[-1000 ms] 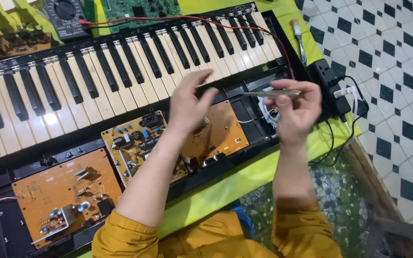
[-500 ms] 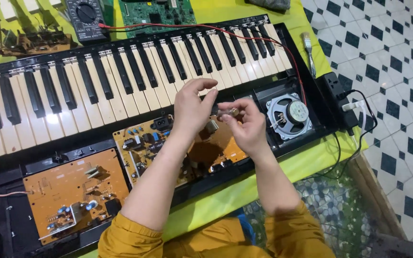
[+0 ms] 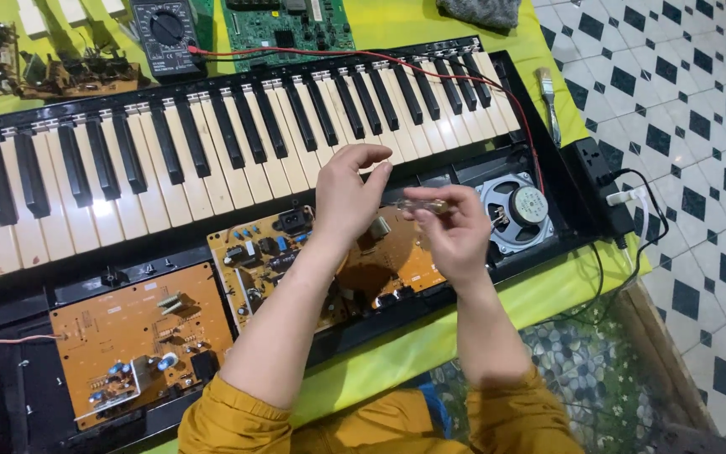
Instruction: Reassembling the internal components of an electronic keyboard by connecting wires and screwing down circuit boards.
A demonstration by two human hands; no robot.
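A head-worn camera looks down on an opened electronic keyboard (image 3: 237,134) lying on a yellow-green counter (image 3: 430,340). The top cover is off, so the black and white keys run across the upper half and the bare inner boards show below them.

The person's two hands meet at the centre of the view, above the boards. The right hand (image 3: 455,231) has its fingers closed on a small clear, slender object (image 3: 426,204), possibly a tool handle or tube; it is too small and glassy to identify. The left hand (image 3: 348,195) hovers just at 9 o'clock of it, fingers curved and partly open, fingertips close to the object's end; whether they touch it cannot be told.

Under the hands lies an orange circuit board (image 3: 296,252) with small components. A second orange circuit board (image 3: 132,336) sits at 8 o'clock. A round speaker (image 3: 516,212) rests in the case at 3 o'clock of the hands. A red wire (image 3: 430,71) crosses the keys from a black multimeter (image 3: 165,34) at 11 o'clock. A green circuit board (image 3: 287,21) lies at 12 o'clock, a small brush (image 3: 548,101) at 2 o'clock, and a power strip (image 3: 602,185) at 3 o'clock.

Judging by this, disassembly is done and the boards are exposed; the work on them appears unfinished, and reassembly remains.
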